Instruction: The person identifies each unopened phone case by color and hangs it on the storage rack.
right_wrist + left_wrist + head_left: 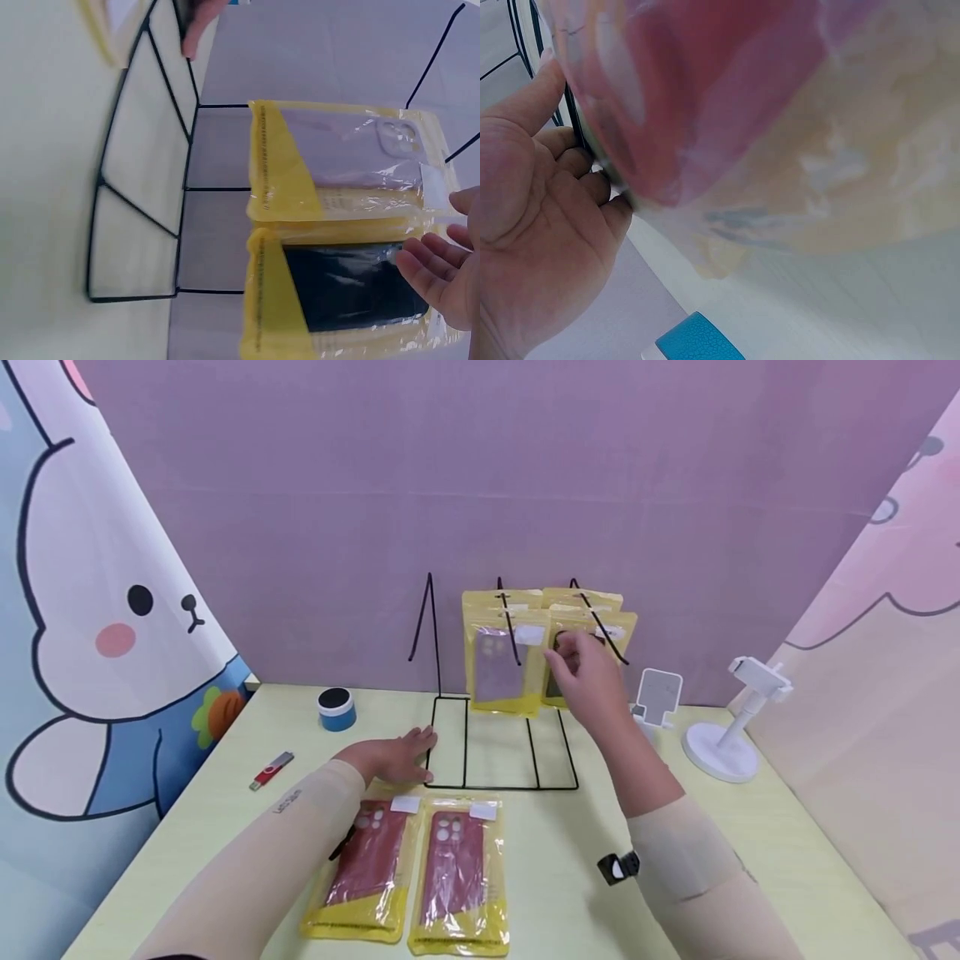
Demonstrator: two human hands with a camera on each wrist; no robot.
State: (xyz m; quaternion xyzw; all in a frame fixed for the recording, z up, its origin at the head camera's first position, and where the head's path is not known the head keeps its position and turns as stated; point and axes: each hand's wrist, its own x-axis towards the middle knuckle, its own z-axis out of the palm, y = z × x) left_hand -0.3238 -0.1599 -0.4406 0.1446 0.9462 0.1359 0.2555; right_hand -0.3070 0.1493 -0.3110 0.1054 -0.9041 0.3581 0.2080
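A black wire display rack (501, 788) stands on the table, with yellow zip pouches hanging from its middle and right prongs. The front middle pouch (498, 664) holds a purple phone case; in the right wrist view, the pouch (352, 289) beside it shows a black one. My right hand (592, 681) is at that black-case pouch near its upper part, fingers loosely bent. My left hand (393, 758) rests at the left side of the rack's base, fingers spread. Close by on the table lie two pouches with dark red cases, one on the left (372, 860) and one on the right (453, 877).
The rack's left prong (431, 635) is bare. Left of the rack stand a small blue cylinder with a black top (337, 708) and a red USB stick (272, 771). White phone stands, one small (660, 697) and one round-based (723, 747), are at right.
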